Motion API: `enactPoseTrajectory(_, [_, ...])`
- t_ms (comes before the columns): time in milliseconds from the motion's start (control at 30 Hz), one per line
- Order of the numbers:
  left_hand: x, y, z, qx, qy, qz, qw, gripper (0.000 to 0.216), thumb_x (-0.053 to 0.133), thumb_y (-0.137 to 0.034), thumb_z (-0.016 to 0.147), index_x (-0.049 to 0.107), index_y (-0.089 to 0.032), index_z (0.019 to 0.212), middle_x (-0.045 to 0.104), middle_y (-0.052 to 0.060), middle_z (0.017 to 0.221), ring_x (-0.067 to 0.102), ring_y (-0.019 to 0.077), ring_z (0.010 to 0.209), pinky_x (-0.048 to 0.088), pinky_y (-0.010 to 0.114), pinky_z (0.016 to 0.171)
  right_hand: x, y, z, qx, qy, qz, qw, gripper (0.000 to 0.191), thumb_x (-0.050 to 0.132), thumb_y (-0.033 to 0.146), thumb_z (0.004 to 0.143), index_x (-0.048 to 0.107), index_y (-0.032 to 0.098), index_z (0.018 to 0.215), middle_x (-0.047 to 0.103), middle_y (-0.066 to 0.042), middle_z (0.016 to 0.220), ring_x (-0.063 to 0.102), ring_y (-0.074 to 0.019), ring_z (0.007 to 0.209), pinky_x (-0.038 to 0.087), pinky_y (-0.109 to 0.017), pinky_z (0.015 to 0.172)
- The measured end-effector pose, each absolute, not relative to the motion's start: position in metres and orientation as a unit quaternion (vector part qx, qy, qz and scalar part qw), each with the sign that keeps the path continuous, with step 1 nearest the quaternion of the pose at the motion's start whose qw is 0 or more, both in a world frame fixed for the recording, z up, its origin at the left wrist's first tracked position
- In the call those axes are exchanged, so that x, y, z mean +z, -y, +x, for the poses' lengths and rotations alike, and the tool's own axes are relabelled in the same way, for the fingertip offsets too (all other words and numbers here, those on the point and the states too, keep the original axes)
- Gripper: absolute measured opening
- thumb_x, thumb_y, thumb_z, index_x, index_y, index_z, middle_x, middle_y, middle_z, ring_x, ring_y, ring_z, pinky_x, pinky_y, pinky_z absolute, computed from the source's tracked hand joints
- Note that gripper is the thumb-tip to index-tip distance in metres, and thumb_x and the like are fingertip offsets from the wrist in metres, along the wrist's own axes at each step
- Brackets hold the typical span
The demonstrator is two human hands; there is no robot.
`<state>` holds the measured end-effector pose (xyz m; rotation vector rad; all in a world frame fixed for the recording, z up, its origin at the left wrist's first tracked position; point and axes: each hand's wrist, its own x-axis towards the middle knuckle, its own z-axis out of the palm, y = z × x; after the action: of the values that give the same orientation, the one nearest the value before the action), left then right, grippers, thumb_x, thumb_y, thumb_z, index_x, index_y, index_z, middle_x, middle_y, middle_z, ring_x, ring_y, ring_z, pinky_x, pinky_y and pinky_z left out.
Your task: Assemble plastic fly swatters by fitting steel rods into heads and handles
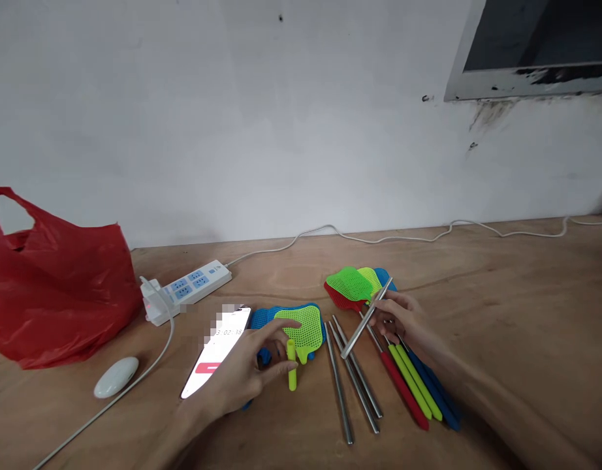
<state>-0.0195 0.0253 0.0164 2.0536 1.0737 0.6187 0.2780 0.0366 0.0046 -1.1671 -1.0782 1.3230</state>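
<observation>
Left hand (256, 362) and right hand (401, 320) above a wooden tabletop (526, 313).
The left hand pinches a short yellow-green tube (292, 352), nearly upright; the right holds a metal rod (367, 319) aslant. Three loose rods (354, 377) lie between the hands; a lit phone (230, 339) lies beside the left.

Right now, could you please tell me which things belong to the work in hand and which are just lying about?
In the work: yellow-green tube, in the left hand; metal rod, in the right hand; loose metal rods; mesh heads; swatters.

Apparently lying about: red bag; power strip; phone; white oval object.
</observation>
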Motion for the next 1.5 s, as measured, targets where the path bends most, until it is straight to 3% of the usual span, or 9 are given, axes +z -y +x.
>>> enactPoseTrajectory(100, [0.020, -0.026, -0.016, 0.236, -0.419, 0.810, 0.335, 0.016, 0.062, -0.035, 0.090, 0.065, -0.021, 0.096, 0.067, 0.001, 0.080, 0.060, 0.0174, 0.074, 0.047, 0.029, 0.071, 0.008, -0.034, 0.275, 0.565, 0.434, -0.473, 0.518, 0.038, 0.079, 0.051, 0.064, 0.062, 0.019, 0.078, 0.070, -0.004, 0.066, 0.052, -0.0112, 0.048, 0.032, -0.019, 0.036])
enactPoseTrajectory(267, [0.018, -0.024, -0.010, 0.199, -0.395, 0.835, 0.327, 0.030, 0.056, -0.040, 0.095, 0.062, -0.019, 0.075, 0.062, 0.002, 0.079, 0.055, 0.0165, 0.072, 0.042, 0.027, 0.067, 0.009, -0.031, 0.273, 0.594, 0.433, -0.453, 0.505, 0.037, 0.084, 0.047, 0.062, 0.071, 0.017, 0.079, 0.074, -0.007, 0.070, 0.056, -0.0129, 0.051, 0.035, -0.020, 0.037])
enactPoseTrajectory(433, [0.007, -0.022, -0.009, 0.170, -0.400, 0.824, 0.364, 0.037, 0.051, -0.047, 0.099, 0.058, -0.018, 0.077, 0.048, -0.004, 0.060, 0.040, 0.0114, 0.055, 0.031, 0.023, 0.052, 0.003, -0.030, 0.272, 0.586, 0.468, -0.437, 0.497, 0.033, 0.083, 0.046, 0.067, 0.076, 0.017, 0.082, 0.077, -0.008, 0.073, 0.057, -0.0133, 0.050, 0.036, -0.021, 0.037])
enactPoseTrajectory(533, [0.006, -0.022, -0.010, 0.174, -0.398, 0.824, 0.364, 0.037, 0.052, -0.048, 0.099, 0.061, -0.018, 0.080, 0.042, -0.005, 0.060, 0.036, 0.0102, 0.053, 0.027, 0.022, 0.050, 0.001, -0.031, 0.272, 0.586, 0.473, -0.431, 0.498, 0.032, 0.083, 0.045, 0.067, 0.077, 0.018, 0.083, 0.077, -0.008, 0.073, 0.058, -0.0133, 0.051, 0.036, -0.020, 0.038])
enactPoseTrajectory(667, [0.010, -0.021, -0.010, 0.185, -0.404, 0.835, 0.326, 0.033, 0.050, -0.045, 0.100, 0.068, -0.018, 0.092, 0.045, -0.004, 0.064, 0.039, 0.0111, 0.056, 0.028, 0.023, 0.053, -0.001, -0.031, 0.273, 0.589, 0.480, -0.439, 0.480, 0.035, 0.083, 0.046, 0.068, 0.078, 0.017, 0.086, 0.077, -0.008, 0.075, 0.059, -0.0129, 0.053, 0.037, -0.019, 0.039])
enactPoseTrajectory(1033, [0.011, -0.020, -0.010, 0.194, -0.408, 0.836, 0.311, 0.027, 0.054, -0.041, 0.098, 0.067, -0.019, 0.093, 0.045, -0.005, 0.064, 0.041, 0.0112, 0.057, 0.029, 0.023, 0.054, 0.004, -0.022, 0.271, 0.632, 0.528, -0.414, 0.387, 0.032, 0.080, 0.041, 0.075, 0.076, 0.018, 0.096, 0.077, -0.007, 0.083, 0.061, -0.0132, 0.060, 0.040, -0.020, 0.044])
enactPoseTrajectory(1167, [0.011, -0.020, -0.011, 0.203, -0.407, 0.837, 0.305, 0.028, 0.052, -0.042, 0.099, 0.067, -0.019, 0.092, 0.044, -0.005, 0.064, 0.041, 0.0115, 0.057, 0.029, 0.023, 0.054, 0.007, -0.025, 0.270, 0.637, 0.471, -0.425, 0.438, 0.041, 0.079, 0.050, 0.074, 0.069, 0.020, 0.100, 0.076, -0.007, 0.082, 0.060, -0.0138, 0.057, 0.041, -0.020, 0.043])
enactPoseTrajectory(1333, [0.012, -0.021, -0.013, 0.213, -0.419, 0.832, 0.294, 0.028, 0.051, -0.042, 0.100, 0.066, -0.019, 0.093, 0.045, -0.006, 0.063, 0.042, 0.0117, 0.057, 0.028, 0.024, 0.054, 0.003, -0.031, 0.269, 0.589, 0.437, -0.428, 0.528, 0.038, 0.081, 0.050, 0.073, 0.063, 0.020, 0.084, 0.075, -0.004, 0.077, 0.057, -0.0108, 0.055, 0.040, -0.018, 0.042])
enactPoseTrajectory(1500, [0.007, -0.023, -0.015, 0.206, -0.419, 0.840, 0.278, 0.025, 0.052, -0.041, 0.100, 0.065, -0.021, 0.096, 0.040, -0.007, 0.061, 0.037, 0.0117, 0.055, 0.024, 0.025, 0.053, -0.007, -0.032, 0.269, 0.577, 0.511, -0.419, 0.481, 0.034, 0.080, 0.047, 0.076, 0.068, 0.017, 0.088, 0.075, -0.004, 0.073, 0.056, -0.0085, 0.053, 0.040, -0.017, 0.043])
